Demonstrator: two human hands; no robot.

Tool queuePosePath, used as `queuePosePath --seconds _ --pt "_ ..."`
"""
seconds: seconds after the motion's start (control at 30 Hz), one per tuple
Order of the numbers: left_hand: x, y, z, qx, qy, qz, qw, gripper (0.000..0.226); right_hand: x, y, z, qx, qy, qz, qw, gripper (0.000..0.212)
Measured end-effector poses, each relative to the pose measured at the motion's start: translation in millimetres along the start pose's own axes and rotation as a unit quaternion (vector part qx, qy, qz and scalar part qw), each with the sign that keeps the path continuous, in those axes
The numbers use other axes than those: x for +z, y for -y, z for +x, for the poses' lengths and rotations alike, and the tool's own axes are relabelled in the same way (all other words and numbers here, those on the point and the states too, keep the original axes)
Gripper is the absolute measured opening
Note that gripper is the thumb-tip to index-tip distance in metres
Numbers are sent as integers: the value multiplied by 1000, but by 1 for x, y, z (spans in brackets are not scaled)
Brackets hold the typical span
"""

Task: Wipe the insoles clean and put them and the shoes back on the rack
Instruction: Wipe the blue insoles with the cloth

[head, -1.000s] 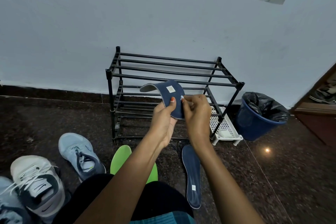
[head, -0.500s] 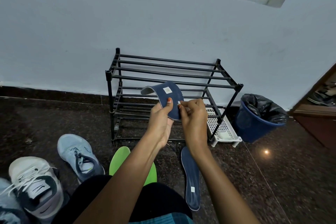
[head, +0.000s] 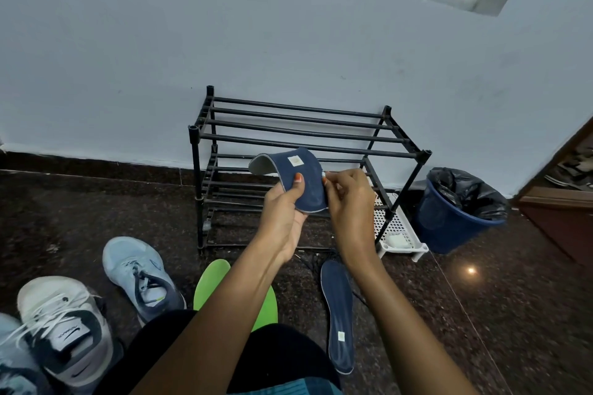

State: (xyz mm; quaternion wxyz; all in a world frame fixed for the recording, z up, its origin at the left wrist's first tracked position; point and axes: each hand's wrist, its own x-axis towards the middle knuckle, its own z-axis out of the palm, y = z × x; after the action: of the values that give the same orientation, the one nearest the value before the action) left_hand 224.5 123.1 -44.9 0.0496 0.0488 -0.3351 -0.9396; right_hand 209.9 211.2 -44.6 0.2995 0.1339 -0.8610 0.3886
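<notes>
Gripping the lower part of a navy insole (head: 303, 178) between thumb and curled fingers, the left hand (head: 282, 213) is holding it in the air in front of the black rack (head: 305, 133), with the insole's upper end bending over toward the left. The right hand (head: 349, 202) is pinching a small white piece (head: 322, 174) against the insole's right edge, fingers curled; what the piece is cannot be told. A second navy insole (head: 338, 308) and a green insole (head: 216, 282) are lying on the floor near the person. A light blue shoe (head: 138, 269) and a white shoe (head: 64, 324) are sitting on the floor at near left.
</notes>
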Motion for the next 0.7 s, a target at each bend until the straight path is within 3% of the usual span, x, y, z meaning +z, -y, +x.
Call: queuePosePath --seconds 0.27,0.5,0.6,0.7 --pt "0 2 1 -5 -3 12 1000 19 5 10 -18 -124 4 -147 981 10" --pt "0 -4 2 -30 -9 -24 999 17 -4 8 -21 -88 46 -30 995 20" --pt "-2 -4 3 -13 -29 12 999 18 -5 8 -26 -70 45 5 997 26" --pt "1 -2 1 2 -41 44 998 11 -3 7 -29 -69 18 -18 997 16"
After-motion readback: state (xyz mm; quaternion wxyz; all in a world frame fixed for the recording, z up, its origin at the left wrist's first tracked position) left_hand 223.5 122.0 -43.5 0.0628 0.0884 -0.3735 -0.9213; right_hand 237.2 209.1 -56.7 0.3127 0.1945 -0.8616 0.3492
